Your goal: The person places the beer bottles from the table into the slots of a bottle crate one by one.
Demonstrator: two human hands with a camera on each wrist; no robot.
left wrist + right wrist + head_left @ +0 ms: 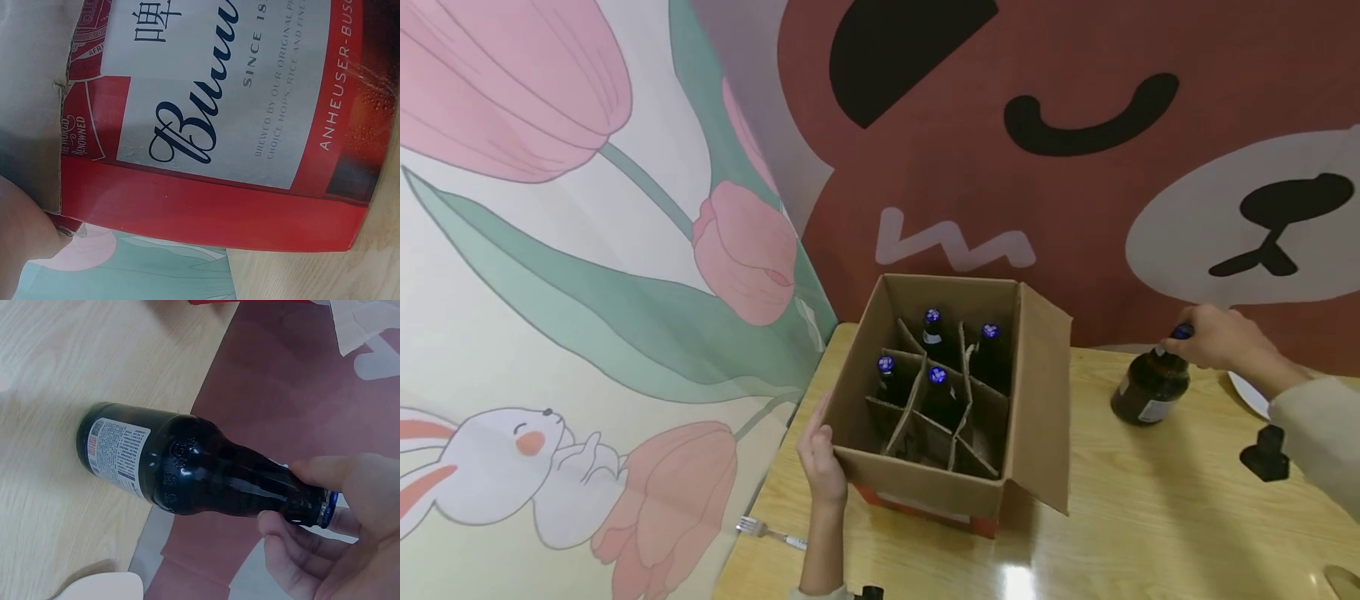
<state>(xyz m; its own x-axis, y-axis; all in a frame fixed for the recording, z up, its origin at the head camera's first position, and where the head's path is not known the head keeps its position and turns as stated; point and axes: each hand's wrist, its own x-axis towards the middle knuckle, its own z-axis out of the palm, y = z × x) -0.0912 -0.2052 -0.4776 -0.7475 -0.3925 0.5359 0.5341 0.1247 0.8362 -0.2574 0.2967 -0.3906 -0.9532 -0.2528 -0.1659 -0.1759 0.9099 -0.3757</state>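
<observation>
My right hand grips a dark glass beer bottle by its neck, just under the blue cap. In the right wrist view the bottle shows a white back label, with thumb and fingers around the neck. My left hand holds the near left edge of an open cardboard beer box. Cardboard dividers split the box, and several blue-capped bottles stand in its compartments. The left wrist view shows the box's red and white printed side close up.
A fork lies on the wooden table left of the box. Part of a white plate shows behind the right wrist. The box's flap sticks out to the right. Printed walls stand behind and at the left.
</observation>
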